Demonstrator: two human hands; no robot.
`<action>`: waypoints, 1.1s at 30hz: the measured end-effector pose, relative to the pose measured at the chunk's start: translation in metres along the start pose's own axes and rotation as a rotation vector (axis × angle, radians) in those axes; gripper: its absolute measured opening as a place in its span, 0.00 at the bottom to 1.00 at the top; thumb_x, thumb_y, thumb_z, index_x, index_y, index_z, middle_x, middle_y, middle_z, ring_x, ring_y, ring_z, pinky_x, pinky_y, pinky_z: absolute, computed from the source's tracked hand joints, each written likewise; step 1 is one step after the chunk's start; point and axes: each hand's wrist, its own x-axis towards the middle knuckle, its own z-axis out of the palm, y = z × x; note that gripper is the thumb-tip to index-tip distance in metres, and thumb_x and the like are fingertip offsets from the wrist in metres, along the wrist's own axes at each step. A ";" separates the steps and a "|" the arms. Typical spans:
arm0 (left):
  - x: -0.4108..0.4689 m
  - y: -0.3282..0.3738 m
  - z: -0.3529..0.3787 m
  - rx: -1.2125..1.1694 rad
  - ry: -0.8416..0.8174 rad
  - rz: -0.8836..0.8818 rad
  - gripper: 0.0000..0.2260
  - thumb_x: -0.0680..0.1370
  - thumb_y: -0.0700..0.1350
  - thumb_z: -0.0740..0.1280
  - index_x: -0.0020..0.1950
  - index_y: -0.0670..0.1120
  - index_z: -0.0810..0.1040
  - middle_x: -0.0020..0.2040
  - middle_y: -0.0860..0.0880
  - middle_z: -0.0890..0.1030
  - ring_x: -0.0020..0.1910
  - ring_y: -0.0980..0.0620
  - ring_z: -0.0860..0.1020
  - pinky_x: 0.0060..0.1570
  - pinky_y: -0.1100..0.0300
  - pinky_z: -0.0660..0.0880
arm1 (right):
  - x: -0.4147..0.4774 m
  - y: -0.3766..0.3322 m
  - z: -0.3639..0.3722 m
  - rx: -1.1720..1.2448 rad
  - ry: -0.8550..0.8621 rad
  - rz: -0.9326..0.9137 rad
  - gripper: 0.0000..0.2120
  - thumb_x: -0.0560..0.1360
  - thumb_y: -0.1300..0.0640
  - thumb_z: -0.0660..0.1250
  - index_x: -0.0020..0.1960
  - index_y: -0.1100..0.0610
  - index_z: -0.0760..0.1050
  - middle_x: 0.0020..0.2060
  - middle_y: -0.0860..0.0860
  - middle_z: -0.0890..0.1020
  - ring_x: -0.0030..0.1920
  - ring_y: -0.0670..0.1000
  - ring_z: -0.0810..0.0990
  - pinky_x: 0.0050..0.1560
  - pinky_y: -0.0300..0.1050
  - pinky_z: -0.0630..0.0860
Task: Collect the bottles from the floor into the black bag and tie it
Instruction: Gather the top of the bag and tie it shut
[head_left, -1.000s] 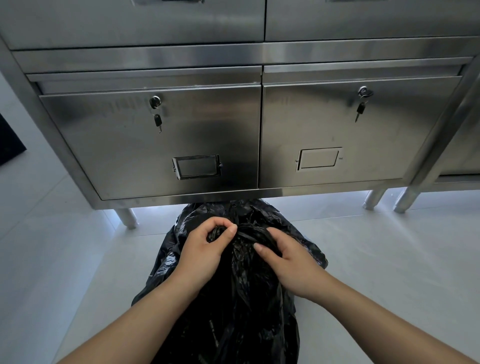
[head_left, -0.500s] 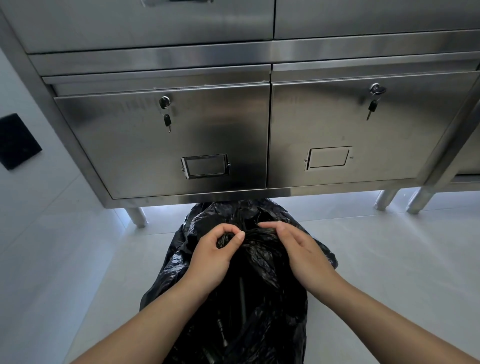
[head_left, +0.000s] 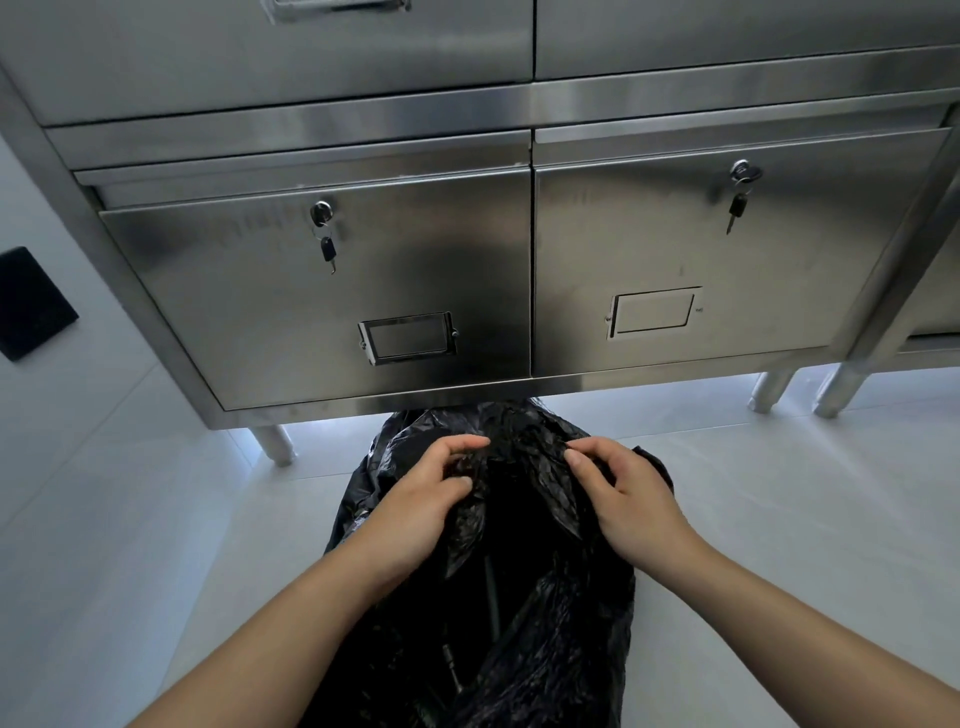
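The black bag (head_left: 519, 597) sits on the floor (head_left: 779, 519), just in front of the steel cabinet (head_left: 415, 260). The left hand (head_left: 426, 504) and right hand (head_left: 631, 501) each pinch crumpled plastic at its mouth, fingers (head_left: 467, 444) curled on the folds. A firm knot likely needs both gathered ends drawn out long before they are crossed.

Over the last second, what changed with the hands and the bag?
The right hand slid rightward, away from the left hand, its fingers now curled into the plastic instead of flat. The left hand kept gripping the top of the black bag. Bag and steel cabinet stayed put.
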 end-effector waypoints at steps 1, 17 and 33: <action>0.000 0.001 -0.002 0.042 -0.011 0.042 0.17 0.77 0.36 0.60 0.56 0.58 0.76 0.60 0.52 0.79 0.60 0.55 0.76 0.62 0.59 0.69 | 0.000 0.000 -0.001 0.006 0.045 -0.002 0.05 0.76 0.51 0.63 0.44 0.41 0.73 0.41 0.39 0.80 0.43 0.32 0.75 0.40 0.22 0.67; 0.000 0.001 0.016 -0.008 0.052 0.171 0.25 0.69 0.53 0.71 0.64 0.65 0.70 0.58 0.60 0.77 0.51 0.66 0.78 0.47 0.74 0.73 | -0.010 -0.018 0.002 0.154 -0.164 -0.137 0.09 0.77 0.54 0.62 0.49 0.44 0.80 0.47 0.41 0.83 0.53 0.39 0.79 0.57 0.37 0.72; 0.002 -0.010 0.016 -0.079 0.039 0.115 0.07 0.72 0.40 0.71 0.40 0.49 0.74 0.38 0.53 0.81 0.37 0.57 0.79 0.40 0.66 0.76 | -0.010 -0.008 -0.001 0.021 -0.156 -0.288 0.12 0.68 0.52 0.74 0.48 0.39 0.79 0.47 0.35 0.82 0.50 0.37 0.80 0.52 0.29 0.71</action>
